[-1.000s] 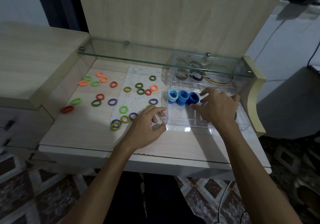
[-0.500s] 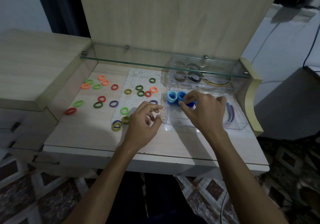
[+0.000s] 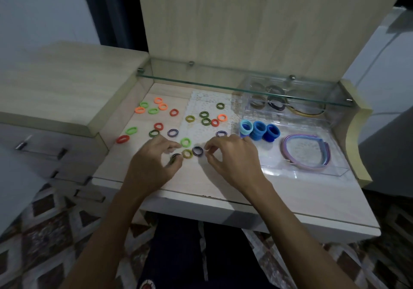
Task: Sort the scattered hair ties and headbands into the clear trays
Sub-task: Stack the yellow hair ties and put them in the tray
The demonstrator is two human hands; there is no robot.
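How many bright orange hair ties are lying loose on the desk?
4. Three orange hair ties lie at the far left. One lies on the lace mat. The hands may hide others.

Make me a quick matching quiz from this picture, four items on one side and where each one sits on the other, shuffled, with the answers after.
Items
1. blue hair ties
2. pastel headbands
3. red hair tie
4. dark purple hair tie

Places
A. farthest left on the desk
B. between the left hand and right hand
C. standing in a row at the near tray's left end
D. lying flat in the near tray's right part

Pairs: 1-C, 2-D, 3-A, 4-B
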